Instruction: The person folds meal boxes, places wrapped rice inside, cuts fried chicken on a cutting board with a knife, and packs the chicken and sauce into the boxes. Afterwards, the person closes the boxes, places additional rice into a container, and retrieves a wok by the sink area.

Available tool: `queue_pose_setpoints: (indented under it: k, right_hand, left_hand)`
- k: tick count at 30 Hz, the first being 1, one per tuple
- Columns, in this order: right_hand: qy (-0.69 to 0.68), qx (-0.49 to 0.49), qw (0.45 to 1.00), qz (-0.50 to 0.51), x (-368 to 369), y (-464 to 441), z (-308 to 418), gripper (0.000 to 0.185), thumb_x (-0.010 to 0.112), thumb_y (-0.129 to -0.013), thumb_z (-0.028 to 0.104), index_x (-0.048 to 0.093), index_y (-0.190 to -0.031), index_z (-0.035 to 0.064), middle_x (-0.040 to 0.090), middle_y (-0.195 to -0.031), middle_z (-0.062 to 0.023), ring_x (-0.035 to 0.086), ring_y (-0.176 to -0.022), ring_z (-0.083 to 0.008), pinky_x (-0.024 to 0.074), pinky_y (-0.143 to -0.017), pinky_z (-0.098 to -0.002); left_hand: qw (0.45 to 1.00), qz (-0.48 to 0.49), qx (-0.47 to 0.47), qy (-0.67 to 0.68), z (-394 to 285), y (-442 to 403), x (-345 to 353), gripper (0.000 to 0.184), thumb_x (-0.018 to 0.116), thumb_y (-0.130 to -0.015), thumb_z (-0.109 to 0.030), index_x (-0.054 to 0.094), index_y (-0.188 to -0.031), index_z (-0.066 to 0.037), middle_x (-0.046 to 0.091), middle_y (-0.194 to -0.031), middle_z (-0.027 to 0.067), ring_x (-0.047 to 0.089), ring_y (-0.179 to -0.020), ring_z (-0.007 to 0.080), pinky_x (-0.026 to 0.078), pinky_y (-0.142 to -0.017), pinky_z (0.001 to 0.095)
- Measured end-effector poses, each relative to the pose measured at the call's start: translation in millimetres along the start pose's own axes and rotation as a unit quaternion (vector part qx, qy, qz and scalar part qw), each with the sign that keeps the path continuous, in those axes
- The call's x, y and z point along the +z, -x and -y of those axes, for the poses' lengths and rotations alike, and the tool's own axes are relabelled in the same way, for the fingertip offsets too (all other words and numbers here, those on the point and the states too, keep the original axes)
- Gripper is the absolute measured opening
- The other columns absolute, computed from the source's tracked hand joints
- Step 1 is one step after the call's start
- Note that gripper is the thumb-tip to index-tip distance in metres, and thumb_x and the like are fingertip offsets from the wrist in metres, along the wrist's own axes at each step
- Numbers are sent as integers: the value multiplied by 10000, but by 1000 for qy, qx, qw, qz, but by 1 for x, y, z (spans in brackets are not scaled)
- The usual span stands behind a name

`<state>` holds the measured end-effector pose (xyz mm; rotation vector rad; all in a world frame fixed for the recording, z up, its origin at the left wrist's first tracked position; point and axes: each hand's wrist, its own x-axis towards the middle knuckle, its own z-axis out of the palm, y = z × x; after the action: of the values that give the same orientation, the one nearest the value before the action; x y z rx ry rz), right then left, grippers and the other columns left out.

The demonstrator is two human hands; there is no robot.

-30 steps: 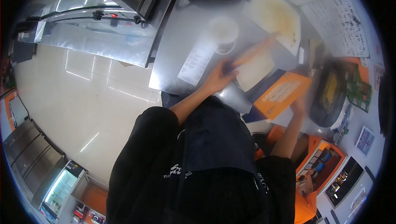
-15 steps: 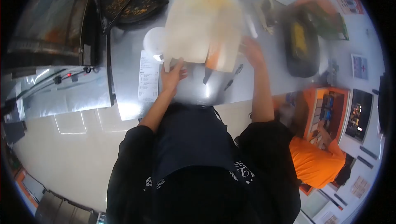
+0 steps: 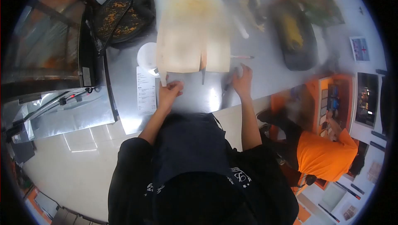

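A cream-coloured, flat sheet-like piece (image 3: 182, 51) covers the near part of a pale board with a yellow stain (image 3: 195, 3). Its near edge is split by a gap, where an orange-and-dark knife-like object (image 3: 203, 65) shows, mostly hidden. My left hand (image 3: 172, 92) has its fingers curled at the near left corner, closed around the end of a narrow cream strip (image 3: 163, 75). Off the near right corner, my right hand (image 3: 243, 80) is open, thumb and fingers apart. A thin pen-like stick (image 3: 242, 57) lies just beyond it, and a blurred dark object (image 3: 226, 86) lies to its left.
A receipt (image 3: 146, 90) and a white round container (image 3: 147, 57) stand left of the board. Behind is a black pan (image 3: 124, 15) with food bits. To the right are a dark tray (image 3: 293, 38) with yellow food and a white stick (image 3: 240, 26). A person in orange (image 3: 327, 152) bends at shelves.
The view has shifted. My right hand has come back from the board's right edge toward me. The cream piece now lies flatter and covers more of the orange object. My left hand stays at the corner.
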<state>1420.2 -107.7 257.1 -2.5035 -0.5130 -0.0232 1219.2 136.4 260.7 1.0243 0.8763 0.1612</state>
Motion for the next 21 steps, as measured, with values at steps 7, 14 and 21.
queue_pose_setpoints:
  k: [7,14,21]
  right_hand:
    - [-97,10,995,-15,-18,9,45,433,589,-845,81,503,-1261,0,510,-1224,-214,484,-1140,-350,430,-953,-413]
    - [-287,48,955,59,-37,49,81,87,627,-891,85,597,-847,16,616,-784,-42,562,-722,-109,479,-689,-262]
    - [-151,-20,864,479,8,127,171,315,675,-896,202,563,-672,11,589,-559,-56,555,-519,-98,441,-507,-246]
  left_hand:
    - [991,102,-22,-83,6,30,-59,463,717,-843,-142,525,-1215,58,658,-941,124,640,-799,164,541,-712,268]
    - [993,-24,-72,-91,-25,133,-140,311,712,-871,-278,642,-946,16,658,-737,77,610,-621,127,481,-557,239]
    - [930,-307,-41,-200,125,223,-307,530,596,-903,-474,637,-687,9,595,-572,81,579,-553,169,456,-534,347]
